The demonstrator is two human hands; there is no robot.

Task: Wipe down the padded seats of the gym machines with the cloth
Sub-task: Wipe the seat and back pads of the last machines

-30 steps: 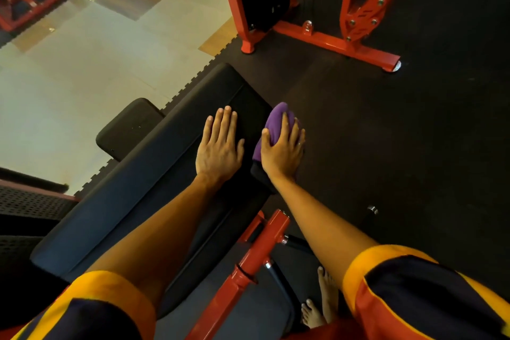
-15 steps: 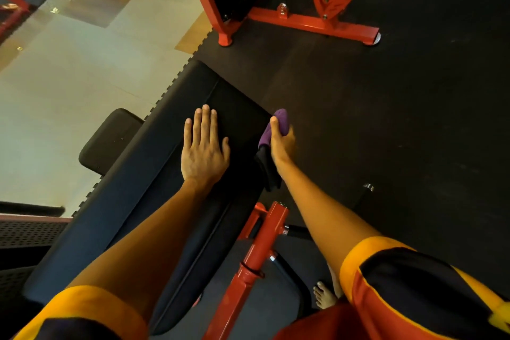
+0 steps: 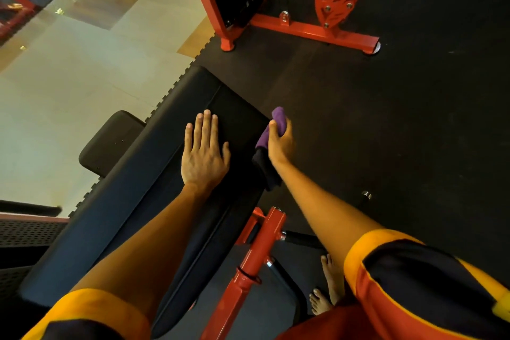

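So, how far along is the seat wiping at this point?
Done: nothing provable, since no wipe marks show on the long black pad. In hand: the right hand grips the purple cloth against that pad's right edge, while the left hand rests flat on its top. Left: likely the small side pad and any pads on the red-framed machine beyond, neither being touched.

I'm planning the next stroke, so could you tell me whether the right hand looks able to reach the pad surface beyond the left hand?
Probably yes: the right hand grips the purple cloth at the right edge of the pad, and nothing lies on it beyond the left hand.
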